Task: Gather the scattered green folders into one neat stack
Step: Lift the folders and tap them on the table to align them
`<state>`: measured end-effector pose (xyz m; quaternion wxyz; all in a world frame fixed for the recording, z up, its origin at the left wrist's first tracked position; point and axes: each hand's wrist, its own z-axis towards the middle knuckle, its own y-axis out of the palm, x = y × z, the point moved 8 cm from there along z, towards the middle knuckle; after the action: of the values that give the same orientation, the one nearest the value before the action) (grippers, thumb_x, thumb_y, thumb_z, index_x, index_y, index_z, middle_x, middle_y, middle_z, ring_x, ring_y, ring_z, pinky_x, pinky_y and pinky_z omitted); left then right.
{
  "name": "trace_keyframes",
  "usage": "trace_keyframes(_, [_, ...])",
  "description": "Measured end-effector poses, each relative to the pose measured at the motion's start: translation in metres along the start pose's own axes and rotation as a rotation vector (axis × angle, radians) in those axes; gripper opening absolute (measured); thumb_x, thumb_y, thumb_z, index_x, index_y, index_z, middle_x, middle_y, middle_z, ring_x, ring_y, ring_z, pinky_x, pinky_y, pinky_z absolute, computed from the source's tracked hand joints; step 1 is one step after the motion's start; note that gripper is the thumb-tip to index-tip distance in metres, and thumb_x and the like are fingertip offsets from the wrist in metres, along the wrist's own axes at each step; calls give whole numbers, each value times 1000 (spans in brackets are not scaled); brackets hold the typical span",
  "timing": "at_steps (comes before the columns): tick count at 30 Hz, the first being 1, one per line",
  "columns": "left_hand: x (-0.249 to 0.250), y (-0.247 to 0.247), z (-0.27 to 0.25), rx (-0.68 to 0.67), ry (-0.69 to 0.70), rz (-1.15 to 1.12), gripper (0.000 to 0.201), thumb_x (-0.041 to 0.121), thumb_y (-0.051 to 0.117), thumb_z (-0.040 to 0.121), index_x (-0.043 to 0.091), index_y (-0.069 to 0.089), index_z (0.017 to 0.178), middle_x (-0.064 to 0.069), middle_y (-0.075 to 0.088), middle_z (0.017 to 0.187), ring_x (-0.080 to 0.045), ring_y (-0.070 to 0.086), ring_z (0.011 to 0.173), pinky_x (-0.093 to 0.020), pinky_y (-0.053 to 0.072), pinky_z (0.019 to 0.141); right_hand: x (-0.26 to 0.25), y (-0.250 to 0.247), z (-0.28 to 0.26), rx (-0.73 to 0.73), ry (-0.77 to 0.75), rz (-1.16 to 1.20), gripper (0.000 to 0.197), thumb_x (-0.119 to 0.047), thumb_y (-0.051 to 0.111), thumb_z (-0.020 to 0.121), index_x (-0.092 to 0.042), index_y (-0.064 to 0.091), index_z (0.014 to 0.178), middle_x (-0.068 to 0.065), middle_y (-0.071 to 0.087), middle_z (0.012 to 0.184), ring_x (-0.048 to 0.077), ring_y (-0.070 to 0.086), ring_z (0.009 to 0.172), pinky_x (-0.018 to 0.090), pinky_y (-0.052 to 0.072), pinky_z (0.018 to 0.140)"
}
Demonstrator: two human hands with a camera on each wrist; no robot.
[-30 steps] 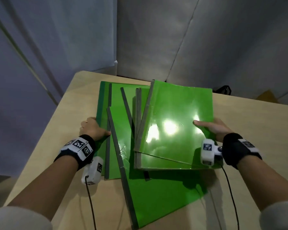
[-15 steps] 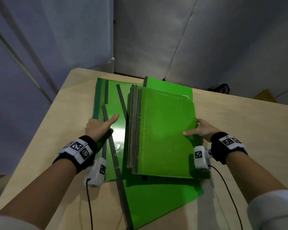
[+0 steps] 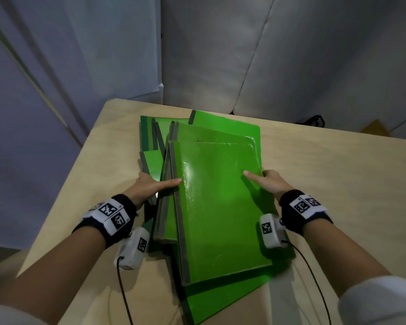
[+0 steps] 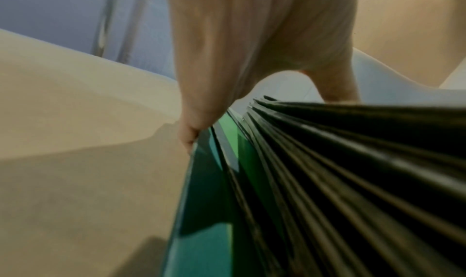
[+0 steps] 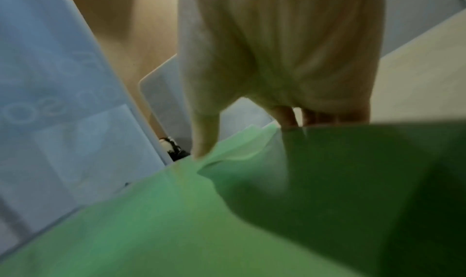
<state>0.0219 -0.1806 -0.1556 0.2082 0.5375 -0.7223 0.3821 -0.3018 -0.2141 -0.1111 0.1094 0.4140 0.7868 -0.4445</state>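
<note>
On the wooden table (image 3: 338, 174), the green folders (image 3: 220, 207) lie in a loose, fanned pile at centre, with stray ones poking out at 11 and 6 o'clock. The left hand (image 3: 150, 186) grips the pile's spine side at 9 o'clock, thumb on top. The right hand (image 3: 267, 181) grips the open edge at 3 o'clock, thumb laid on the top cover.

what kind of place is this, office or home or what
Probably an office or a recording booth: a plain light wooden table, green folders and grey padded panels walling it in. Nothing homelike shows.
</note>
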Motion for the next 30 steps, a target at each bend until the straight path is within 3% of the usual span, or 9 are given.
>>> trace_keyframes(4, [7, 11, -21, -39, 17, -66, 126, 71, 81, 29, -3, 49, 125, -26, 57, 131, -36, 59, 119, -49, 42, 106, 1, 15, -5, 9, 12, 68, 99, -51, 68, 74, -4, 20, 147, 21, 25, 155, 36, 30, 140, 50, 30, 111])
trace_keyframes(8, [0, 18, -35, -70, -52, -18, 130, 60, 81, 49, -25, 29, 133, -43, 42, 133, -47, 49, 123, -48, 42, 102, 8, 30, -9, -39, -2, 167, 100, -45, 72, 73, -6, 19, 148, 19, 27, 154, 33, 29, 141, 49, 27, 112])
trace_keyframes(10, [-2, 15, -37, -32, -53, 61, 72, 52, 80, 56, -10, 53, 80, -17, 66, 64, -12, 68, 53, -20, 56, 56, 9, 35, -12, -74, -15, 173, 102, -45, 74, 70, -4, 21, 148, 20, 29, 154, 33, 30, 141, 48, 27, 112])
trace_keyframes(12, [-3, 12, -46, 11, -62, 51, 54, 43, 80, 60, 6, 42, 67, 3, 35, 37, -5, 32, 27, -16, 33, 36, 12, 33, -17, -92, -12, 187, 98, -45, 74, 71, 2, 27, 144, 22, 30, 152, 35, 32, 140, 46, 28, 112])
trace_keyframes(14, [-3, 13, -51, 15, -40, -9, 78, 37, 81, 65, -10, 44, 114, -4, 46, 58, -13, 46, 47, -23, 42, 49, 18, 31, -20, -91, 6, 205, 93, -45, 73, 72, 6, 32, 139, 24, 32, 151, 36, 33, 139, 46, 29, 111])
trace_keyframes(15, [-3, 14, -54, 22, -24, -34, 103, 34, 80, 68, -12, 21, 137, -14, 57, 81, -21, 59, 67, -30, 51, 63, 20, 31, -20, -96, 0, 209, 94, -45, 74, 72, 6, 32, 139, 23, 33, 151, 36, 33, 138, 46, 29, 111])
trace_keyframes(18, [3, 13, -67, 43, 27, -89, 117, 29, 79, 71, 0, -6, 145, -36, 32, 145, -50, 41, 128, -53, 39, 103, 17, 34, -29, -114, -55, 236, 102, -49, 77, 64, -3, 30, 143, 19, 37, 150, 32, 39, 135, 45, 32, 111])
trace_keyframes(25, [29, 10, -86, 9, 312, -170, 116, 15, 78, 70, 9, -8, 148, -16, 8, 159, -28, 19, 145, -38, 21, 116, 24, 19, -36, -73, -132, 464, 96, -38, 67, 80, -11, 5, 148, 18, 21, 155, 31, 30, 140, 44, 25, 115])
trace_keyframes(30, [53, 5, -105, -34, 436, -135, 145, 59, 82, 35, 17, -1, 147, -12, 17, 158, -28, 26, 143, -49, 26, 116, 21, 18, -51, -152, -114, 632, 94, -39, 79, 60, 1, 42, 137, 20, 56, 133, 31, 56, 119, 48, 42, 104])
